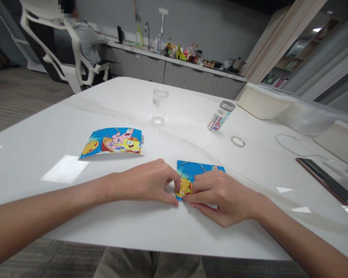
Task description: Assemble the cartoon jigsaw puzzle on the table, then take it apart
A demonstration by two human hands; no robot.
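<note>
A blue jigsaw puzzle (188,166) with visible cut lines and a yellow figure lies flat before me on the white table. My left hand (150,181) is curled at its left edge, index fingertip on the puzzle and thumb by the lower left corner. Across its right part rests my right hand (220,197), fingers bent and fingertips pressed on the pieces near the yellow figure, hiding much of the picture. Further left, a slightly bowed picture card (116,142) shows a pink and a yellow cartoon character on blue.
Behind stand an open clear jar (160,106) and a tilted-looking printed canister (221,116) with a silver lid. A ring-shaped lid (238,141) lies near it. At right are a phone (326,179), a white cable and plastic bins (263,102). A person sits far left.
</note>
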